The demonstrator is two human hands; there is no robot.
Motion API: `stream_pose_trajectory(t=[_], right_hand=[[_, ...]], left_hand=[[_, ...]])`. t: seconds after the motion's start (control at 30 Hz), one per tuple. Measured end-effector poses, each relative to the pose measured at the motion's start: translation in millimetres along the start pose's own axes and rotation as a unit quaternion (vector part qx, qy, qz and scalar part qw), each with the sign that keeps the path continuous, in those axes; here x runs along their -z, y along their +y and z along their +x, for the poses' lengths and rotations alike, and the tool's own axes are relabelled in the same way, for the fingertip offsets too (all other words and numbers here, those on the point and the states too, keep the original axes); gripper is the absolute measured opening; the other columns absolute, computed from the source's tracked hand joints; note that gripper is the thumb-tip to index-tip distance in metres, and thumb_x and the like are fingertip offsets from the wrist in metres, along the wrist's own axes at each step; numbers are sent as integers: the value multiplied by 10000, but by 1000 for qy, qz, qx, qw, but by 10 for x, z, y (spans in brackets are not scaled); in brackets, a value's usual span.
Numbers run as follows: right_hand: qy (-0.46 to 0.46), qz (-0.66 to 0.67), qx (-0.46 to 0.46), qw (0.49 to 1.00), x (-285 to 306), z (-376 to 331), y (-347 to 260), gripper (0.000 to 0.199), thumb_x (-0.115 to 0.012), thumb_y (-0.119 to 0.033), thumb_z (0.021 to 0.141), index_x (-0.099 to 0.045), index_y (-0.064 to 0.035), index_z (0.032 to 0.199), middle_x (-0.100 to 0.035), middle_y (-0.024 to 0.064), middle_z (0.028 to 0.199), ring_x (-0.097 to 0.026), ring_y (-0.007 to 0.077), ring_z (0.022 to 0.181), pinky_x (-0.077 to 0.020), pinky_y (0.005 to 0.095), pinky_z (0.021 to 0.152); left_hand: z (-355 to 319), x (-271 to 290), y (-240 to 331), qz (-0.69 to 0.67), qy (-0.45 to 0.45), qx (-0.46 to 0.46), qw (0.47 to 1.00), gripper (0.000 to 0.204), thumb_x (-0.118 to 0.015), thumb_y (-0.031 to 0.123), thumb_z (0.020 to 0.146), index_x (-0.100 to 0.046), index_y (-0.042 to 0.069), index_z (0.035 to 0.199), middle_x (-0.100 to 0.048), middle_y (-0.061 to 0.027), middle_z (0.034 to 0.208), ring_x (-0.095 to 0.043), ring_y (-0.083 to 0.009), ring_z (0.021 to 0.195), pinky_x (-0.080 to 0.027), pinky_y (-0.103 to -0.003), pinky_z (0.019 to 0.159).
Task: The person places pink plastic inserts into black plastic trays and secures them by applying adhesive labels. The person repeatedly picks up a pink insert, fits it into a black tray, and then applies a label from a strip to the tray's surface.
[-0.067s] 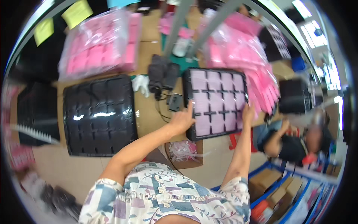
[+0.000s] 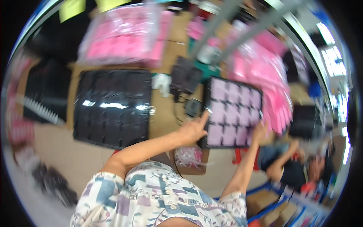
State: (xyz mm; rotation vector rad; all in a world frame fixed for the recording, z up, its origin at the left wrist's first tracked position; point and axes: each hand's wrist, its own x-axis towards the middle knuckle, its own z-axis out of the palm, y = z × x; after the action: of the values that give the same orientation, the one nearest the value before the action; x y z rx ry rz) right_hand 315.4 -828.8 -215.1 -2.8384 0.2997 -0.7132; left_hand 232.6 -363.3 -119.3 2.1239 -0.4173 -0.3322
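A black tray (image 2: 207, 92) lies in front of me, its grid of compartments filled with pale pink pads (image 2: 233, 111). My left hand (image 2: 192, 131) is at the tray's left edge, index finger stretched out onto the rim and thumb apart. My right hand (image 2: 260, 131) touches the right edge near its front corner; blur smears its fingers, and whether they grip the rim cannot be told. To the left lies a second tray (image 2: 113, 121), glossy black with dark compartments and no pink showing in it.
Bagged pink foam pieces (image 2: 121, 36) sit at the back left, and more pink pieces in clear plastic (image 2: 257, 64) at the back right. Dark grey cloth-like items (image 2: 185, 75) and a small dark box (image 2: 193, 108) lie between the trays. A seated person (image 2: 291, 166) is at the right.
The whole view has swung, so the trays and table appear farther right and blurred. Both hands keep about the same places on the tray's edges.
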Motion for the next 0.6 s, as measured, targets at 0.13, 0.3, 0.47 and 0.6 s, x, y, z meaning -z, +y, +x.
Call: stream_pose_trajectory(t=[0.13, 0.3, 0.47, 0.6], right_hand=[[-23, 200, -47, 978, 570, -356, -1707, 338, -497, -132, 1014, -578, 82, 1262, -631, 217, 1242, -620, 296, 1117, -478, 376, 985], [-178, 445, 17, 878, 628, -516, -3228, 215, -505, -101, 1013, -667, 18, 1089, -688, 58, 966, -615, 109, 793, -502, 249, 731], [-421, 585, 155, 676, 889, -1227, -5227, 164, -551, -52, 976, -681, 16, 1049, -707, 78, 963, -667, 134, 818, -509, 241, 733], [-533, 556, 320, 551, 1008, -1803, -6409, 164, -579, -41, 942, -674, 15, 1063, -707, 107, 934, -687, 175, 768, -531, 274, 703]], left_hand=[[-1093, 851, -141, -13, 227, 7, 974, 597, -698, 144, 847, -444, 24, 1373, -632, -226, 1091, -652, -371, 925, -532, -448, 807], [-2387, 2218, -1172, 116, 686, 210, 687, 164, -569, 47, 902, -640, 20, 1047, -635, -123, 1004, -633, -256, 893, -507, -360, 809], [-3733, 3242, -1842, 358, 724, 291, 514, 329, -725, 237, 844, -659, 47, 1103, -620, -97, 1083, -552, -293, 1054, -444, -410, 932], [-3793, 3676, -1920, 422, 643, 307, 561, 351, -783, 265, 756, -701, 77, 1042, -615, -72, 1126, -484, -314, 1124, -393, -447, 961]])
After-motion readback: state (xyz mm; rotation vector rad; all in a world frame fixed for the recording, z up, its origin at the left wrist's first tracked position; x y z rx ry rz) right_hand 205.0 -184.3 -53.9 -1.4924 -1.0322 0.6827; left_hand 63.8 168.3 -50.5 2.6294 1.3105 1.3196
